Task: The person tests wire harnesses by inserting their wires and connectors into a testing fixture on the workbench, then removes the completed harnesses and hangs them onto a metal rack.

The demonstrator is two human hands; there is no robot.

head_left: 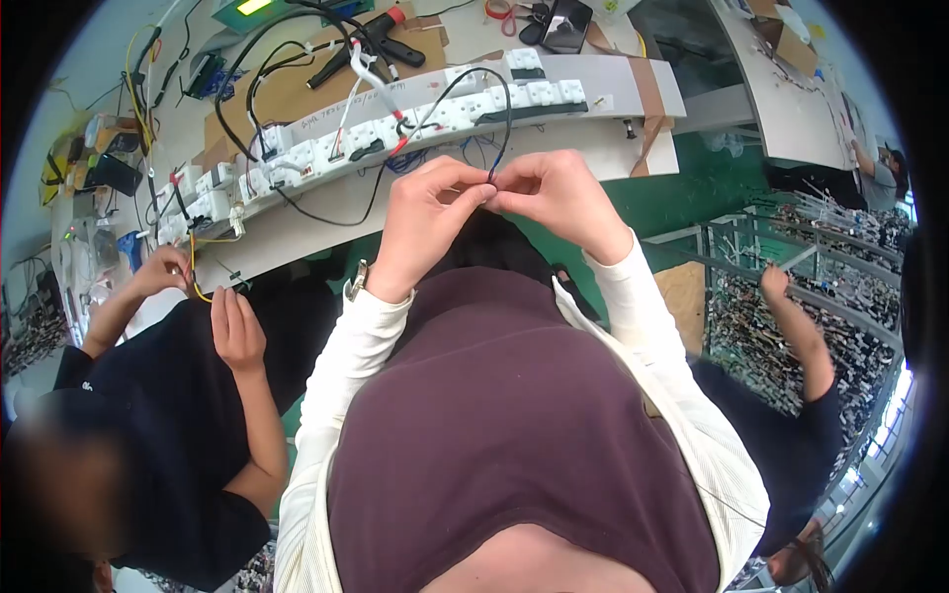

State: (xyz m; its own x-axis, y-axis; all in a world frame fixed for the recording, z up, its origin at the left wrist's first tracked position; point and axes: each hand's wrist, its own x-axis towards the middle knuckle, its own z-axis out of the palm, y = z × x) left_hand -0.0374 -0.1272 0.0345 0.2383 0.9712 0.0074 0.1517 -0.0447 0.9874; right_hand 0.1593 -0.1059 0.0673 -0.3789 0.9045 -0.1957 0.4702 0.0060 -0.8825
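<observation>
My left hand (430,217) and my right hand (563,198) meet in front of my chest, just off the front edge of the bench. Both pinch the end of a thin black cable (508,124) between thumb and fingertips. The cable arcs up from my fingers and back down to a long board (568,69) carrying a row of white connector blocks (450,117). My fingertips hide the cable's very end. Beyond my hands, a red-sleeved section of wire (398,147) and another dark cable (341,223) lie by the blocks.
A black pistol-shaped tool (371,49) lies on cardboard at the back, with a phone (566,25) and red-handled scissors (502,15) farther right. At left, a co-worker's hands (237,326) hold a yellow wire (198,289). Another person's arm (803,336) reaches toward a cable-filled rack (761,287).
</observation>
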